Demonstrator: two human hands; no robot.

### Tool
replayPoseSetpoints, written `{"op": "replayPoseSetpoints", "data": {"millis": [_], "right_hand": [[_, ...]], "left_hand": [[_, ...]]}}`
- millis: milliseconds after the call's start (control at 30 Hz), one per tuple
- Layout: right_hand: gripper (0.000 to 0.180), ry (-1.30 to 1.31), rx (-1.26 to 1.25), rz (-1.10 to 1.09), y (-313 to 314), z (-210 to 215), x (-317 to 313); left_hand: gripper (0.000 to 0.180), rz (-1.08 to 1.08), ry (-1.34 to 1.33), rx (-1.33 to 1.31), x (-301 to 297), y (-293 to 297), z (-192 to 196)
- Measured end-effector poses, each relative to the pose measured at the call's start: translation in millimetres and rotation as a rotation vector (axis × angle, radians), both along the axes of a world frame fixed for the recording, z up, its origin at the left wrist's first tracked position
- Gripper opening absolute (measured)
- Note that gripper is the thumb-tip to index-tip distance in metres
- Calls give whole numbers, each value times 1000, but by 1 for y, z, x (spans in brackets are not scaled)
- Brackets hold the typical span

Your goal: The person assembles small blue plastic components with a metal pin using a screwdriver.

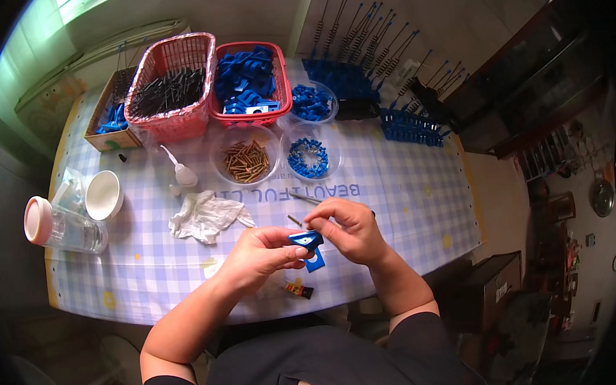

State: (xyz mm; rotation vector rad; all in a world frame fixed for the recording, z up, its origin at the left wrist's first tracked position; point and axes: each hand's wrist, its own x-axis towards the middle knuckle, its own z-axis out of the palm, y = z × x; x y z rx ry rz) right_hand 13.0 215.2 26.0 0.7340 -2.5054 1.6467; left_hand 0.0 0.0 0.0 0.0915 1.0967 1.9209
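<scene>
Between the thumb and fingers of my left hand (255,256) is a small blue plastic part (305,240) with a white face. My right hand (353,233) is closed in a pinch right at the part's upper side; whatever lies between its fingertips is too small or hidden to make out. Just below the held part, a flat blue piece (316,261) with a pale round mark lies on the checked tablecloth. A short metal pin (295,221) rests beyond my fingers, and a slim grey tool (305,197) lies past it, partly covered by my right hand.
A small tube (299,290) lies near the front edge. Farther back stand bowls of brass pins (246,161) and small blue pieces (307,157), beside red baskets (252,115). A crumpled white cloth (207,216) and a clear jar (70,232) are at left; blue racks (413,128) with springs stand back right.
</scene>
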Motion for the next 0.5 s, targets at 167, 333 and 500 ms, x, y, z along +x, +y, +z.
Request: {"op": "replayPoseSetpoints", "data": {"millis": [167, 333, 500], "right_hand": [[14, -185, -131, -130, 10, 4, 2], [12, -106, 33, -216, 15, 11, -4], [9, -51, 184, -322, 19, 10, -8]], "left_hand": [[29, 82, -37, -10, 4, 6, 5], [28, 95, -59, -8, 1, 4, 3], [28, 116, -3, -16, 0, 2, -2]]}}
